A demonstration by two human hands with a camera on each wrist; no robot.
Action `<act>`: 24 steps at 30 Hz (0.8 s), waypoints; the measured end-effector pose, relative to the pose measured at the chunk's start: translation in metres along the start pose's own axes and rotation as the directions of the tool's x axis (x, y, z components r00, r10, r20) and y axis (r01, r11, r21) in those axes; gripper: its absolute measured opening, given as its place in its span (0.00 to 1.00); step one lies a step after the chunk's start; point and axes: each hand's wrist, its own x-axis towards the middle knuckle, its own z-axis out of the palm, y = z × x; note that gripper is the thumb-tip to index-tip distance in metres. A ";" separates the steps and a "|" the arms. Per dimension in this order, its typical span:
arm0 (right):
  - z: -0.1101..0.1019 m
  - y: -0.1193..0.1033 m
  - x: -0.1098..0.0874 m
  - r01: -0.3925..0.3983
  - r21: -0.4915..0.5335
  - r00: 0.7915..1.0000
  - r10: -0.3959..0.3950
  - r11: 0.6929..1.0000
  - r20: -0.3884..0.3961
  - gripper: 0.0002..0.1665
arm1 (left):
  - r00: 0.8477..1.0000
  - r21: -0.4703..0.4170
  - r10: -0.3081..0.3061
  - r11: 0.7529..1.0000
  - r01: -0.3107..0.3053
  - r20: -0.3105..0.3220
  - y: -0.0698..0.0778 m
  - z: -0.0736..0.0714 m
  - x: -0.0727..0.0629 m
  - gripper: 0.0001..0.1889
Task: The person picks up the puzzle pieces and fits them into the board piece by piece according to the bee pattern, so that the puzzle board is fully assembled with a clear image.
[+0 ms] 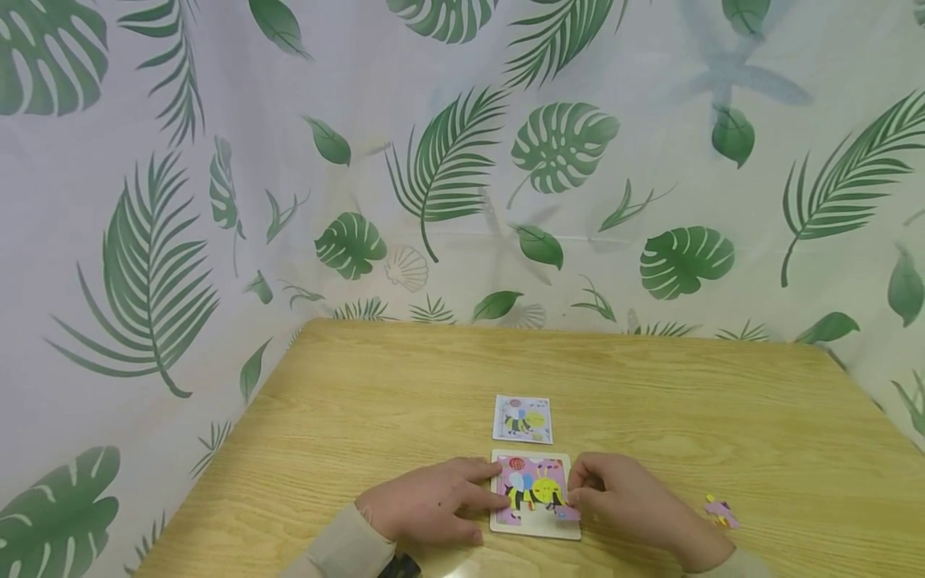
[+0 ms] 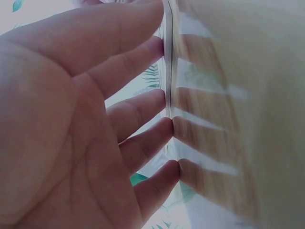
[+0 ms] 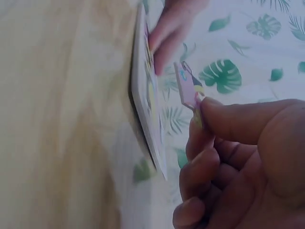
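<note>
A square jigsaw puzzle board (image 1: 538,523) with a white frame and a partly filled bee picture lies on the table. Its lower part shows bare white backing. My left hand (image 1: 437,499) rests at the board's left side, fingers extended, with fingertips on the frame and picture. At the lower right of the board, my right hand (image 1: 627,496) pinches a pink puzzle piece (image 3: 187,88) between thumb and forefinger. In the right wrist view, that piece is held up off the board, apart from it.
Behind the board lies a small picture card (image 1: 523,421) with the same bee. Several loose puzzle pieces (image 1: 721,511) sit in a small pile to the right of my right hand. A leaf-print curtain (image 1: 462,177) surrounds the wooden table (image 1: 376,385) at the back and sides.
</note>
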 end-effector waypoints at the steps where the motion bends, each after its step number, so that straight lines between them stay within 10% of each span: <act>1: 0.003 -0.001 0.003 0.004 -0.008 1.000 -0.004 1.000 0.005 0.07 | 1.000 0.000 0.000 1.000 0.000 0.001 0.000 0.000 0.000 0.27; 24: 0.040 -0.009 0.024 -0.065 -0.150 0.996 0.055 0.987 -0.072 0.11 | 0.998 -0.033 -0.056 0.998 0.056 -0.005 0.012 0.001 0.002 0.31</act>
